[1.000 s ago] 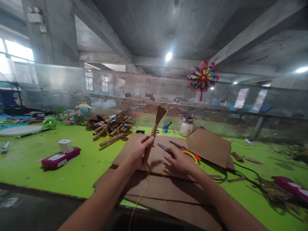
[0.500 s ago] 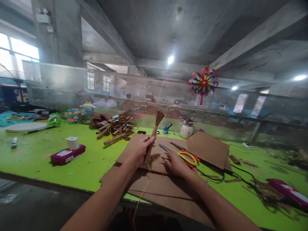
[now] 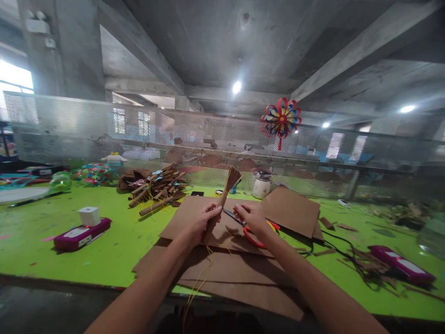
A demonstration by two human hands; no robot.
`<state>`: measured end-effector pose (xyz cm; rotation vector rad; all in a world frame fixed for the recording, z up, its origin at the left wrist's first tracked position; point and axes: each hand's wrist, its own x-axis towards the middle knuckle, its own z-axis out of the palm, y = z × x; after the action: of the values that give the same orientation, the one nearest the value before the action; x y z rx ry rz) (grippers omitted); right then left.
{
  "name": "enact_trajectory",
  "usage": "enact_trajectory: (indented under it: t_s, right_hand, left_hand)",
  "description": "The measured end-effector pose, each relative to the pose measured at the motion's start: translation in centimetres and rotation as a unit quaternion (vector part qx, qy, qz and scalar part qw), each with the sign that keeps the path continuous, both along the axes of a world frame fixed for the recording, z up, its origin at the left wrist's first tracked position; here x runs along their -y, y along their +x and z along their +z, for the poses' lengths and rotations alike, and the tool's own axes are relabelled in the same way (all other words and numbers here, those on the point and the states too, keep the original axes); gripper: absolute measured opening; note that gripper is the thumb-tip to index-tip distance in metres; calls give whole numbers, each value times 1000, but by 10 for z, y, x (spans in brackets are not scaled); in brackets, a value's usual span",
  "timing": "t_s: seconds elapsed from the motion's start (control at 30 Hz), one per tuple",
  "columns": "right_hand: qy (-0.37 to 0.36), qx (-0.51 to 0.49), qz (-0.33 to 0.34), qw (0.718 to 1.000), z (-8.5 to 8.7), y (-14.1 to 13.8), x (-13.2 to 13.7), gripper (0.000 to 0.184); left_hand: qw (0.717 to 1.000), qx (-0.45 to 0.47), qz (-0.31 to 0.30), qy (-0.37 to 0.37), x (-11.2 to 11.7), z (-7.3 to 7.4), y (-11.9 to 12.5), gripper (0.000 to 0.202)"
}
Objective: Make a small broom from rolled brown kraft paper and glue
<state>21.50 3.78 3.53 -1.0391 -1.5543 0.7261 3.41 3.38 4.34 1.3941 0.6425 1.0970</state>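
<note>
My left hand [image 3: 207, 221] is closed round the narrow shaft of a small brown paper broom [image 3: 231, 180]. The broom tilts up to the right, with its fringed end spread at the top. Yellow string [image 3: 199, 280] trails from its lower end over the front edge. My right hand [image 3: 251, 217] hovers just to the right with its fingertips pinched together; what they hold, if anything, is too small to make out. Beneath it lie scissors with red handles [image 3: 255, 239] and others with yellow handles, partly hidden by the hand and wrist. Brown paper sheets [image 3: 184, 211] lie under both hands.
A pile of brown paper rolls [image 3: 162, 188] with yellow string lies back left. A purple power strip [image 3: 81, 236] with a white plug stands left, another purple strip [image 3: 401, 266] right. A jar [image 3: 261, 185] stands behind, beside folded brown paper [image 3: 292, 211]. Black cords and paper scraps lie right.
My right hand has lifted from beside the scissors and moved nearer the broom, its fingers going from spread to pinched. My left hand still holds the broom. The whole view has shifted slightly.
</note>
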Motion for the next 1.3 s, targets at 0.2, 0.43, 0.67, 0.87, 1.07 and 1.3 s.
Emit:
enact_trajectory:
  t_s: [0.2,0.43,0.67,0.87,1.07,1.3]
  right_hand:
    - [-51,-132,83,986,31,-7,8,37]
    - [-45,-234,75,968,26,-13,2,33]
    - [-47,-235,28,970,16,-14,-3,34]
    - [-27,-197,48,979,14,-12,-6,35]
    - [-37,-203,64,976,10,-9,-9,36]
    - [-37,-194,71,978,10,-9,-9,37]
  left_hand:
    - [998,7,-61,-30,9,-3,8,26]
    - [997,-25,-78,-2,12,-2,9,24]
    - [997,-60,-40,-2,8,-5,11,24]
    - [996,-80,-44,-21,9,-4,9,31]
    - [994,-89,-64,2,11,-3,10,36]
    - [992,-114,-52,11,9,-5,12,35]
